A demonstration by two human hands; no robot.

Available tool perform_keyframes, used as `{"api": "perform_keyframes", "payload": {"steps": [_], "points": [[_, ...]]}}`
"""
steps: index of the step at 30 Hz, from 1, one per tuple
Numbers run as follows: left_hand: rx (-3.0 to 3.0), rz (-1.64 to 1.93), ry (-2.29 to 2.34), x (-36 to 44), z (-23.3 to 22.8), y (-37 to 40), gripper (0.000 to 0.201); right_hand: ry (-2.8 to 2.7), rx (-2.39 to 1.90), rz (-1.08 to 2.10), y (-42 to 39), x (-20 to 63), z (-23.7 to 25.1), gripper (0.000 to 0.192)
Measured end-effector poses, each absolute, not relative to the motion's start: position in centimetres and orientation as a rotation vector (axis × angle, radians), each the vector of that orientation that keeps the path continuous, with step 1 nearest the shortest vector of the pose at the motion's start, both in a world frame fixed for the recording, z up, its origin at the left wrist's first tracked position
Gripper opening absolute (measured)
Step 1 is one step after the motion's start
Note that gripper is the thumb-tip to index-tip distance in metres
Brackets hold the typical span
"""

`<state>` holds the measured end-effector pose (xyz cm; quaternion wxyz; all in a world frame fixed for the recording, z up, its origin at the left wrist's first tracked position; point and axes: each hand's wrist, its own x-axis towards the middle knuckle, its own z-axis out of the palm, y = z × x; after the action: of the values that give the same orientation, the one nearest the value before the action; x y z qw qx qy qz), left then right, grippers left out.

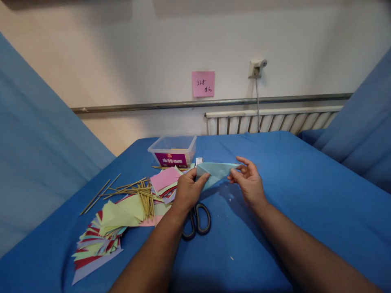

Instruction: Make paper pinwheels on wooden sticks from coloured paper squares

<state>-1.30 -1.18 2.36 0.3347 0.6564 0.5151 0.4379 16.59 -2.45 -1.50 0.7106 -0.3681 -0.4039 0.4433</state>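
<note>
A folded light blue paper (216, 171) is held up over the blue table cover (305, 203). My left hand (187, 190) pinches its left end between thumb and fingers. My right hand (249, 181) grips its right tip. Black-handled scissors (198, 221) lie on the cloth just under my left wrist.
A pile of coloured paper sheets (116, 219) and several thin wooden sticks (131, 191) lie at the left. A clear plastic box (173, 151) stands behind them. A pink note (203, 84) is stuck on the wall above a radiator (269, 122).
</note>
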Motion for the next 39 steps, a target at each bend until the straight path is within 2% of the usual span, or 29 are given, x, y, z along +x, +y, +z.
{"api": "perform_keyframes", "payload": {"steps": [3, 8, 10, 22, 31, 39], "points": [[1.756, 1.146, 1.384, -1.2, 2.4, -1.3, 0.029, -0.981, -0.868, 0.887, -2.7, 16.5, -1.4, 0.050], [1.919, 1.095, 1.413, -1.1, 2.6, -1.7, 0.027, -1.101, -0.985, 0.856, -3.0, 16.3, -1.6, 0.026], [1.921, 1.082, 1.383, -1.2, 2.7, -1.7, 0.027, -1.121, -1.001, 0.836, -3.0, 16.4, -1.6, 0.023], [1.864, 1.023, 1.147, -1.9, 2.7, -1.1, 0.033, -1.249, -0.923, 0.920, -3.2, 18.2, -0.6, 0.027], [2.048, 1.149, 1.408, -2.0, 2.8, -1.2, 0.020, -1.312, -1.136, 0.986, -2.4, 18.2, -1.4, 0.031], [2.153, 1.020, 1.377, -2.3, 2.9, -1.2, 0.020, -1.391, -1.111, 0.985, -2.1, 18.9, -1.2, 0.030]]}}
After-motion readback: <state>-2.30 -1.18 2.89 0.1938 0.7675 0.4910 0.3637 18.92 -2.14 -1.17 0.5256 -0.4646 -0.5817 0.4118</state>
